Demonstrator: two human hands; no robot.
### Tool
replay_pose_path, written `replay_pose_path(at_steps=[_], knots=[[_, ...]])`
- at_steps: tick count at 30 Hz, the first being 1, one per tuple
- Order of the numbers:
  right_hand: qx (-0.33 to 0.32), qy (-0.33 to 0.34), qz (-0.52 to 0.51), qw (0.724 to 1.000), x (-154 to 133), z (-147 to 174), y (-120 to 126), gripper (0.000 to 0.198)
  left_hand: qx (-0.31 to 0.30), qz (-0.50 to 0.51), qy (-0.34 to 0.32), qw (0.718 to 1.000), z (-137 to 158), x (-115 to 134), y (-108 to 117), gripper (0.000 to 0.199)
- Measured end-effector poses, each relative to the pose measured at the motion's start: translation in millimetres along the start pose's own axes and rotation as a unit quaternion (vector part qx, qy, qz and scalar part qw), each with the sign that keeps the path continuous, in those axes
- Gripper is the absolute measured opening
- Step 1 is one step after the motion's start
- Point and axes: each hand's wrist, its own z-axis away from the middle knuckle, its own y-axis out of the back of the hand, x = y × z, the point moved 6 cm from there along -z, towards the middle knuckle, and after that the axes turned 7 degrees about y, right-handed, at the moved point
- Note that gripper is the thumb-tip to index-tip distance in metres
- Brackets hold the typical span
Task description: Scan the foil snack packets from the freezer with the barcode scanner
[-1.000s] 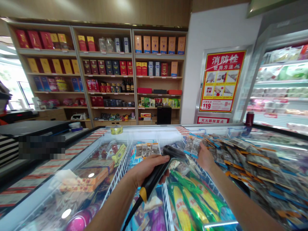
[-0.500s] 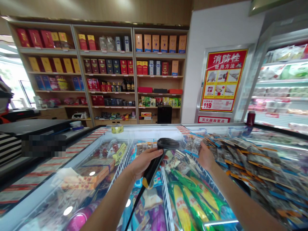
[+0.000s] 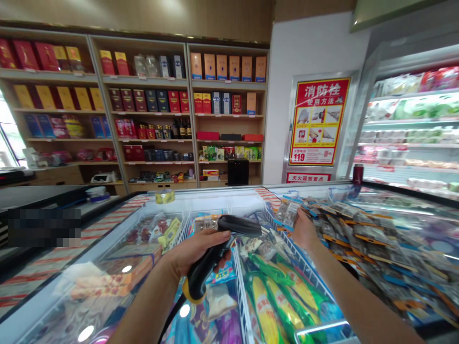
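Observation:
My left hand (image 3: 202,251) is wrapped round the grip of a black barcode scanner (image 3: 238,224), whose head points right; its cord trails down. At the right, my right hand (image 3: 304,229) pinches a small clear snack packet (image 3: 288,212) with a blue top strip, held a short way from the scanner head. Beside that hand, many similar packets (image 3: 369,239) with orange and blue strips lie heaped on the freezer's glass top. Below the hands, bagged corn cobs (image 3: 283,301) in yellow and green wrapping show inside the chest freezer (image 3: 215,195).
A yellow tape roll (image 3: 165,196) stands on the freezer's back rim, and a dark red can (image 3: 357,174) stands farther right. White wire dividers (image 3: 241,296) split the freezer. Behind are shelves of boxed bottles (image 3: 229,102), a red poster (image 3: 319,122) and a lit refrigerated display (image 3: 412,124).
The scanner has shifted left and slightly down in view, its head now more tilted toward the packet. The packet has come up a little and turned. The whole view has swung slightly right.

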Motion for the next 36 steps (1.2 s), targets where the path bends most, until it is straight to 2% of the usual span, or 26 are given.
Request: replay_pose_path(at_steps=[10,15,21,26,31,36], knots=[[0.047,0.028,-0.015,0.998,2.6,-7.8,7.2,0.031,-0.017,-0.028,-0.017,0.999,8.7,6.1,-7.8,0.037],[0.039,0.03,-0.015,0.999,-0.6,-5.4,4.9,0.031,-0.004,-0.028,-0.008,1.0,11.1,6.4,-6.7,0.036],[0.024,0.012,-0.004,1.0,-3.1,1.4,-0.7,0.033,-0.019,-0.039,-0.016,0.999,9.6,5.2,-6.6,0.036],[0.027,-0.009,0.004,1.0,-0.1,0.7,1.0,0.037,-0.001,-0.05,-0.027,0.998,12.3,7.8,-1.1,0.035],[0.029,0.03,-0.014,0.999,-1.9,-6.3,5.7,0.033,0.013,-0.065,-0.04,0.997,27.3,16.5,11.5,0.033],[0.02,0.033,-0.007,0.999,-2.5,-8.0,5.4,0.032,0.063,-0.069,-0.048,0.994,34.2,19.9,21.9,0.036]])
